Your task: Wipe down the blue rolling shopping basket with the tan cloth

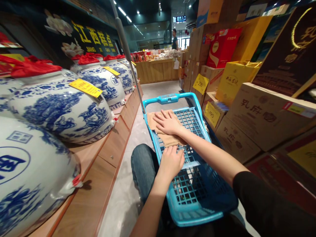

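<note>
A blue plastic shopping basket [196, 210] with a grid and a raised handle stands tilted in front of my knees. Spread over its upper grid is a tan cloth [153, 123], rumpled towards its near edge. My right hand [168, 123] lies flat on this cloth, fingers spread. Closer to me, my left hand [172, 162] has bent fingers at the near edge of the cloth, with the thumb to the right; the fingertips are partly hidden. A grey pull rod [128, 54] rises from the basket's far left corner.
Large blue-and-white jars [66, 108] with red cloth tops line a wooden ledge [116, 131] at left. Stacked cartons [271, 112] and gift bags [232, 80] crowd the right side. Farther along the aisle, a person [174, 40] stands by a goods counter [158, 70].
</note>
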Tool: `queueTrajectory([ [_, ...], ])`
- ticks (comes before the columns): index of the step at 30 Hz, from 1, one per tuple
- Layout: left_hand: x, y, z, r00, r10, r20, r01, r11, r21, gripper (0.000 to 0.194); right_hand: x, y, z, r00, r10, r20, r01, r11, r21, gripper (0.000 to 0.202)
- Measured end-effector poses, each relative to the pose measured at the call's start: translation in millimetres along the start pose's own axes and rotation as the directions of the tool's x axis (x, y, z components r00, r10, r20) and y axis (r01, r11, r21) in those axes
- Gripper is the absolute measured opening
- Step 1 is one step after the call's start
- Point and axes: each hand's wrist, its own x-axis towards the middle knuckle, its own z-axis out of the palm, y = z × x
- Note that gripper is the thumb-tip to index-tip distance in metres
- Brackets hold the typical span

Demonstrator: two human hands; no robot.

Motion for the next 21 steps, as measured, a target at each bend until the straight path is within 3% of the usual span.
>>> queueTrajectory([
  [9,0,1,-3.6,1.0,-0.007,0.001,0.007,1.0,-0.014,0.018,-1,18,-1,0.981,0.188,-0.041,-0.189,0.982,-0.015,0.065],
  [15,0,2,-3.6,1.0,0.003,-0.008,-0.003,1.0,-0.009,0.016,-20,69,-12,0.894,0.444,-0.065,-0.448,0.892,-0.059,0.067],
  [21,1,3,-4.2,1.0,-0.002,0.006,0.002,1.0,0.008,0.013,-30,93,-19,0.848,0.527,-0.064,-0.53,0.84,-0.116,0.068],
])
